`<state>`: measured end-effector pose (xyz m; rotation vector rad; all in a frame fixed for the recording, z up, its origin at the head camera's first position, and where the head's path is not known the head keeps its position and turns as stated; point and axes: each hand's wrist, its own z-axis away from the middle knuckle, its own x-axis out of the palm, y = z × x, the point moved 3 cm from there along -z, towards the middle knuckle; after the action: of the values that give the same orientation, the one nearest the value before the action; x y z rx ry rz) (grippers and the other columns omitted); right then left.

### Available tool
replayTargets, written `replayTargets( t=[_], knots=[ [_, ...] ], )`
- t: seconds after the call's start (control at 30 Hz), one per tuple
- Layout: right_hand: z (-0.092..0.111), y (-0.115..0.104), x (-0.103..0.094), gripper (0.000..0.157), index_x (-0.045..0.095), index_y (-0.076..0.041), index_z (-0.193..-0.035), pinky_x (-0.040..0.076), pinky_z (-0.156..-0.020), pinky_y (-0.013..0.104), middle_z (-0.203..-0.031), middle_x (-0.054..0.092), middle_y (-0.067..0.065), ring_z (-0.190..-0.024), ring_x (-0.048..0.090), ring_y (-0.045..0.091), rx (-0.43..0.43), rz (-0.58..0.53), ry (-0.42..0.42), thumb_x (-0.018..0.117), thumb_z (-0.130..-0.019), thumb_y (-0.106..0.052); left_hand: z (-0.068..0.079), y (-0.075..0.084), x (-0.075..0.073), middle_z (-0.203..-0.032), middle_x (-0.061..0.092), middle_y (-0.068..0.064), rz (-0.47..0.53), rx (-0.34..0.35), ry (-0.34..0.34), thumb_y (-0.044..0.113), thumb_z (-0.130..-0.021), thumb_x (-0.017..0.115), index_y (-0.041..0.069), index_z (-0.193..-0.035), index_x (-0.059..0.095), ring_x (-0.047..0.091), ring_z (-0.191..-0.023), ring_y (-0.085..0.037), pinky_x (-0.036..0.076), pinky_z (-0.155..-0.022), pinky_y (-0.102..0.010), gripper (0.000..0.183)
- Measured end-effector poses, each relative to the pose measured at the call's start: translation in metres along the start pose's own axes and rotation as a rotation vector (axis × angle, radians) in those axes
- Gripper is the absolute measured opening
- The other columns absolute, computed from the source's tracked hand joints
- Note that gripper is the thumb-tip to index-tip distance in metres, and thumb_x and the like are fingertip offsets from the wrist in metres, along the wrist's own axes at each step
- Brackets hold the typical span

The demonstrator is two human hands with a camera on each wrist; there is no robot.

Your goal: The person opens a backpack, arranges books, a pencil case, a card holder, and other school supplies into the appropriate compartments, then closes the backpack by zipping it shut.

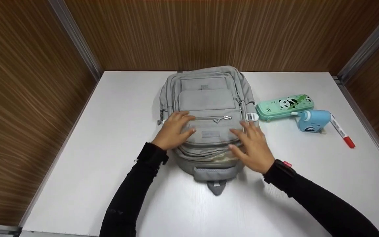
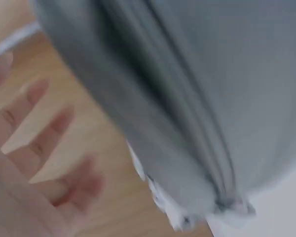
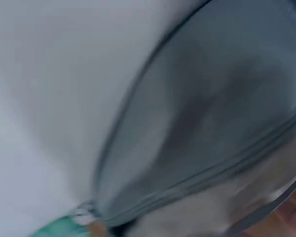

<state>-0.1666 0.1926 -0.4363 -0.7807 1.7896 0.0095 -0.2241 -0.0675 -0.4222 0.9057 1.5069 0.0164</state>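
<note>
A grey backpack (image 1: 206, 100) lies on the white table, front pocket side up, its carry handle toward me. Over its left side is my left hand (image 1: 173, 130), fingers spread, thumb pointing inward. My right hand (image 1: 253, 148) hovers at the right side with fingers apart, close over the fabric. Between the hands are a small label and a zipped pocket; below them the bag's opening (image 1: 224, 156) gapes slightly and shows a pale lining. The left wrist view has the left hand (image 2: 34, 158) blurred, with palm and fingers beside the backpack (image 2: 187, 98). Neither hand grips anything.
Right of the backpack lie a green panda pencil case (image 1: 285, 107), a light blue block-shaped thing (image 1: 314, 121) with a white spout-like part, and a white marker (image 1: 342, 131) with a red cap. Wood-grain panels (image 1: 206, 36) wall the table at back and sides.
</note>
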Motion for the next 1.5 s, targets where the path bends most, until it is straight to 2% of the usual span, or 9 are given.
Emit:
replayTargets(
  t=[0.13,0.23,0.33,0.5,0.73,0.93,1.13,1.3,1.5],
  knots=[
    [0.006,-0.031,0.019,0.071,0.034,-0.023,-0.137,0.008,-0.097,0.062,-0.142,0.023,0.014,-0.128,0.012,0.042,-0.164,0.123,-0.097,0.048,-0.079,-0.061,-0.007,-0.020,0.006,-0.147,0.011,-0.005,-0.112,-0.113,-0.119,0.054,-0.085,0.044,0.026,-0.141,0.022,0.002,-0.130,-0.041,0.006,-0.104,-0.050,0.066],
    [0.010,-0.037,0.031,0.081,0.029,-0.024,-0.139,0.011,-0.096,0.062,-0.142,0.025,0.013,-0.128,0.016,0.041,-0.203,0.180,-0.120,0.046,-0.074,-0.069,-0.007,-0.028,0.015,-0.148,0.003,-0.005,-0.159,-0.140,-0.195,0.059,-0.084,0.041,0.023,-0.143,0.010,-0.003,-0.131,-0.038,0.002,-0.105,-0.047,0.076],
    [0.012,-0.034,0.038,0.083,0.031,-0.025,-0.138,0.012,-0.096,0.061,-0.140,0.029,0.012,-0.128,0.019,0.040,-0.195,0.209,-0.125,0.047,-0.071,-0.071,-0.005,-0.032,0.021,-0.148,0.001,-0.005,-0.210,-0.145,-0.212,0.063,-0.082,0.039,0.019,-0.143,0.005,-0.001,-0.132,-0.035,0.002,-0.105,-0.045,0.082],
    [0.015,-0.026,0.041,0.078,0.034,-0.024,-0.137,0.010,-0.098,0.060,-0.139,0.032,0.010,-0.126,0.022,0.040,-0.183,0.203,-0.155,0.048,-0.074,-0.067,0.000,-0.036,0.028,-0.148,0.001,-0.002,-0.274,-0.136,-0.188,0.065,-0.083,0.035,0.015,-0.143,0.005,0.005,-0.132,-0.032,0.004,-0.106,-0.043,0.083],
    [0.015,-0.011,0.035,0.069,0.036,-0.027,-0.135,0.007,-0.098,0.061,-0.140,0.032,0.008,-0.126,0.021,0.041,-0.182,0.197,-0.197,0.049,-0.078,-0.062,0.007,-0.032,0.034,-0.148,0.002,0.000,-0.319,-0.154,-0.179,0.066,-0.083,0.029,0.019,-0.143,0.009,0.010,-0.132,-0.030,0.007,-0.105,-0.045,0.079],
    [0.012,0.010,0.026,0.066,0.035,-0.028,-0.136,0.002,-0.097,0.062,-0.142,0.027,0.009,-0.128,0.014,0.041,-0.159,0.151,-0.262,0.050,-0.079,-0.058,0.015,-0.020,0.039,-0.148,0.004,-0.003,-0.372,-0.206,-0.152,0.068,-0.083,0.025,0.023,-0.143,0.012,0.013,-0.131,-0.033,0.011,-0.103,-0.049,0.076],
    [0.007,0.032,0.016,0.063,0.036,-0.029,-0.135,-0.003,-0.098,0.060,-0.143,0.025,0.007,-0.130,0.010,0.040,-0.117,0.106,-0.273,0.056,-0.080,-0.051,0.025,-0.003,0.043,-0.147,0.012,-0.009,-0.435,-0.247,-0.097,0.068,-0.083,0.023,0.027,-0.142,0.019,0.020,-0.128,-0.036,0.016,-0.101,-0.052,0.072],
    [0.003,0.045,0.011,0.062,0.035,-0.027,-0.136,-0.010,-0.098,0.058,-0.145,0.019,0.009,-0.130,0.005,0.040,-0.090,0.066,-0.291,0.058,-0.081,-0.046,0.030,0.010,0.048,-0.144,0.018,-0.015,-0.520,-0.277,-0.068,0.071,-0.081,0.023,0.023,-0.142,0.021,0.028,-0.123,-0.037,0.019,-0.100,-0.052,0.078],
    [-0.004,0.058,0.009,0.062,0.035,-0.028,-0.136,-0.004,-0.098,0.060,-0.145,0.017,0.011,-0.130,0.003,0.042,-0.059,0.039,-0.291,0.060,-0.081,-0.040,0.041,0.022,0.057,-0.138,0.028,-0.023,-0.668,-0.288,-0.014,0.076,-0.077,0.015,0.015,-0.140,0.026,0.039,-0.112,-0.038,0.026,-0.094,-0.053,0.088]
  ],
)
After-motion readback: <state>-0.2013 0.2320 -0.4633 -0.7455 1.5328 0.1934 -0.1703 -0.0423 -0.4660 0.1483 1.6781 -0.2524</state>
